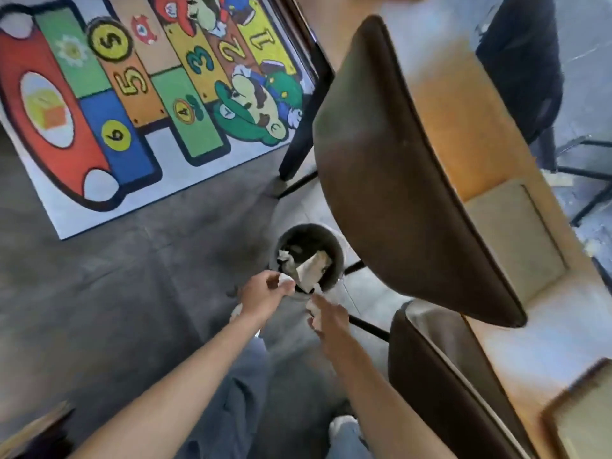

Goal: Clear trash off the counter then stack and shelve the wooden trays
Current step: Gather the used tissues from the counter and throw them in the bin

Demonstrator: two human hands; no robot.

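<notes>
A small round grey trash bin [334, 246] stands on the floor beside the counter, with crumpled white and brown paper [309, 268] inside. My left hand [261, 294] hovers at the bin's near rim, fingers curled around a white scrap of paper [285, 279]. My right hand [326, 318] is just right of it, below the rim, gripping another white crumpled piece [313, 311]. Two wooden trays lie on the wooden counter: one [516, 240] with a pale inner panel at the right, another [583, 422] at the bottom right corner.
Two dark brown chair backs [397, 167] [440, 385] stand between me and the counter [463, 104], close to the bin. A colourful numbered play rug [132, 104] covers the grey floor at upper left. My jeans and white shoes show below.
</notes>
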